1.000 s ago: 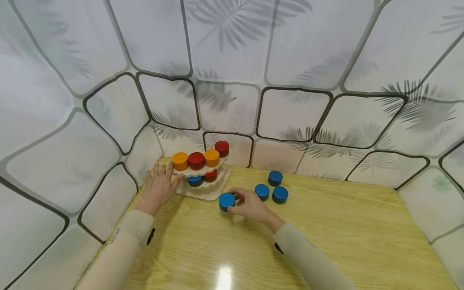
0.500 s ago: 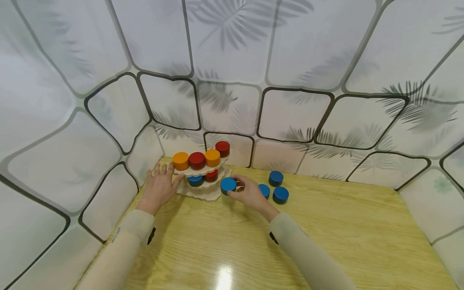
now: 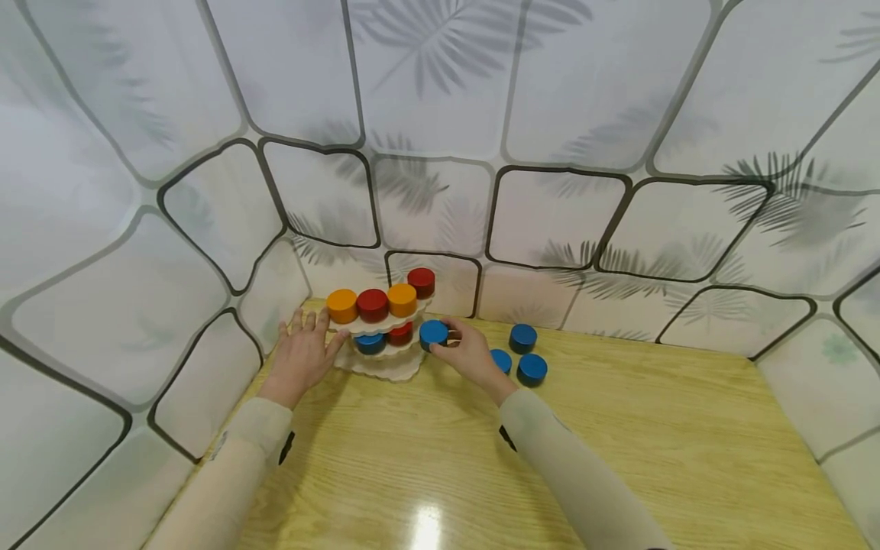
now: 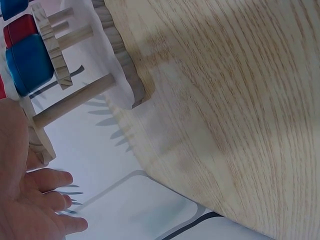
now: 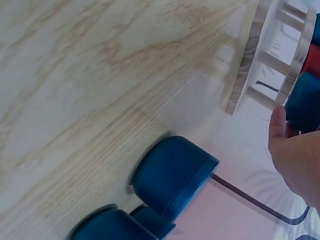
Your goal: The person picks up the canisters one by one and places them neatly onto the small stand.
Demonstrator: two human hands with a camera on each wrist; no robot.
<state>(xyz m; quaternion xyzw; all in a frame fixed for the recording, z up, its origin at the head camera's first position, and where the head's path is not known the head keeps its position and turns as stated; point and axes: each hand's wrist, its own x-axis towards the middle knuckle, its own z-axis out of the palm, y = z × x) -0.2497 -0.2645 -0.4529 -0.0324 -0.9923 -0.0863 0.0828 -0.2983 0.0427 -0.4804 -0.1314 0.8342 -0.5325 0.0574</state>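
Blue round box (image 3: 433, 334): held in the right hand (image 3: 470, 355) at the right end of the tiered stand (image 3: 381, 373), near the back-left corner of the worktop (image 3: 687, 428). In the right wrist view it is seen next to a red box (image 5: 312, 61) at the edge of the middle tier (image 5: 291, 79); whether any weight is borne by that tier cannot be told. Box pinched by its side wall, thumb on the near side, fingers on the far side and partly hidden. Left hand (image 3: 302, 351) laid at the stand's left end, fingers straight and slightly spread, thumb at the rim of the upper tier (image 3: 374, 328), nothing gripped. Handling, judged: box probably light and stiff, small enough for a thumb-and-finger pinch; glossy coat likely slick, so opposed contact at mid-height of the wall is preferred. A seam is visible near the top of one of three loose blue boxes (image 5: 167, 172) towards the worktop's back edge; if a lid is fitted, the grip is best kept below it. Box unlikely to be fragile; the stand, carried on slender posts (image 4: 75, 100), is judged more easily jolted.
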